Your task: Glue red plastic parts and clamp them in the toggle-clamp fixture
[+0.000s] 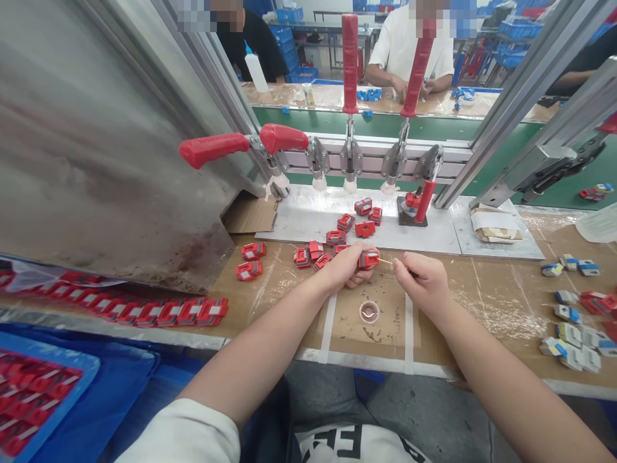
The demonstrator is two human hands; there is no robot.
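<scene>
My left hand [351, 267] is closed around a small red and grey plastic part [369, 258] above the middle of the bench. Pinched in my right hand [424, 278] is a thin wooden stick [386, 261], its tip pointing at the right side of that part; whether it touches cannot be made out. Just below both hands a small clear cup [369, 312] with some reddish-brown liquid stands on a taped cardboard sheet. Several more red parts [336, 237] lie loose beyond and left of my left hand.
Toggle clamps with red handles [350, 64] line the back rail, one pressing on a red part in a dark fixture [412, 212]. A row of red parts [168, 312] runs left. Grey-white parts [573, 341] lie right. Two people sit opposite.
</scene>
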